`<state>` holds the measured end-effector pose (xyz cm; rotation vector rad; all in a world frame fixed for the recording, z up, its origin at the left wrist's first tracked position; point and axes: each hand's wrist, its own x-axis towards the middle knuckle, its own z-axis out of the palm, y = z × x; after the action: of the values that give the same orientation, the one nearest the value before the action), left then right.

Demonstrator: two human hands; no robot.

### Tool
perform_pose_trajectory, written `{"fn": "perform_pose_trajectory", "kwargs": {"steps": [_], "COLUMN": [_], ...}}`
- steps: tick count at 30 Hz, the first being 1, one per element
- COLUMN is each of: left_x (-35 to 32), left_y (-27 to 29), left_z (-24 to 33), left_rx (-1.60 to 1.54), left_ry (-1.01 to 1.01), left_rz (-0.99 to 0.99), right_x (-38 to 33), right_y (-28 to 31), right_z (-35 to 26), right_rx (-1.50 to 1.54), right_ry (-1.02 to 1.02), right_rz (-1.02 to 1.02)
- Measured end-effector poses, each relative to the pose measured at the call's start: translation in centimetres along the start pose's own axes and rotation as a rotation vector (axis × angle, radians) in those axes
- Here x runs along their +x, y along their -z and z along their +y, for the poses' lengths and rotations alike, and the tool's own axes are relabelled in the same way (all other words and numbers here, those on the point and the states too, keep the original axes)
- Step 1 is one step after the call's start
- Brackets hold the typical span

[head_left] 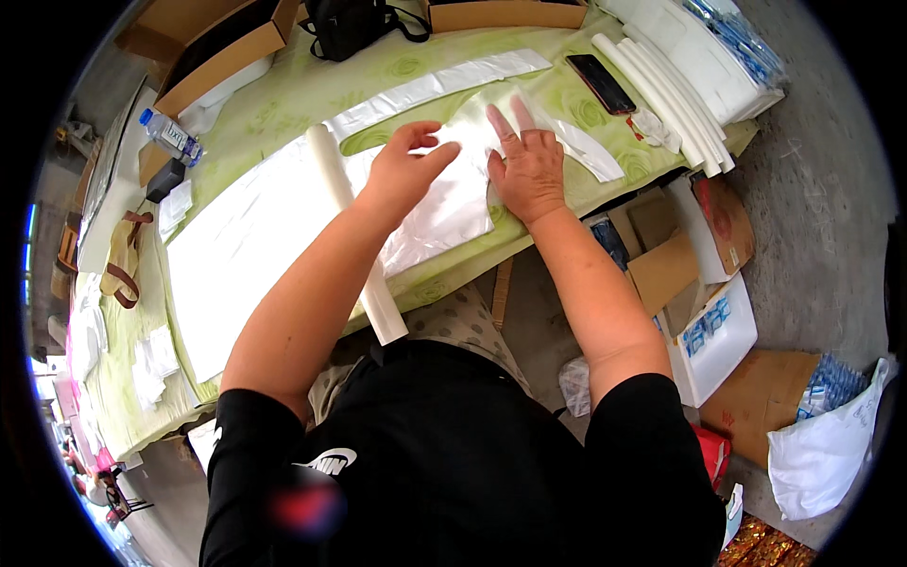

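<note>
A white plastic bag with long strap-like ends lies spread on the table in front of me. My left hand is over its left part, thumb and fingers apart, holding nothing that shows. My right hand is at the bag's right side with two fingers stretched forward. Thin see-through film covers the tip of at least one of these fingers; the others are partly bent. A white roll lies slanted beside my left forearm, its near end sticking out past the table edge. More flat white plastic is spread under and left of the roll.
Several white rolls, a phone and a white foam box are at the right. A water bottle and a black box stand left. Behind are a black backpack and cardboard boxes; open cartons sit below right.
</note>
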<state>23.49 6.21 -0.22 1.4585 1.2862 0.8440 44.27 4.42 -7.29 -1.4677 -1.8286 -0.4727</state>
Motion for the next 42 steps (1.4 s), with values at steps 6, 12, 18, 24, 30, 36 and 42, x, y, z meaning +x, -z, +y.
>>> {"fn": "perform_pose_trajectory", "kwargs": {"steps": [6, 12, 18, 24, 30, 36, 42], "left_x": [4.8, 3.4, -5.7, -13.5, -12.8, -12.2, -10.5], "left_y": [-2.8, 1.2, 16.9, 26.1, 28.9, 23.6, 12.8], "left_z": [2.3, 2.1, 0.1, -8.1, -12.8, -12.1, -9.4], "left_rx": [-0.226, -0.505, -0.313, -0.025, 0.404, 0.381, 0.517], "left_ry": [0.204, 0.072, -0.038, 0.312, 0.342, -0.31, -0.341], "left_rz": [-0.104, 0.052, 0.383, 0.591, 0.515, 0.658, 0.181], "right_x": [0.5, 0.0, -0.1, 0.2, -0.8, -0.2, -2.5], "right_y": [-0.2, -2.1, -0.6, -1.0, -2.1, 2.6, 5.8], "right_z": [-0.1, 2.0, 3.3, 3.4, 6.9, -0.7, -15.0], "right_rx": [0.122, 0.081, 0.42, 0.523, 0.731, 0.888, 0.852], "right_ry": [0.098, -0.269, -0.674, -0.742, -0.753, -0.777, -0.023], "right_rz": [-0.071, 0.021, 0.107, 0.07, 0.133, 0.072, -0.236]}}
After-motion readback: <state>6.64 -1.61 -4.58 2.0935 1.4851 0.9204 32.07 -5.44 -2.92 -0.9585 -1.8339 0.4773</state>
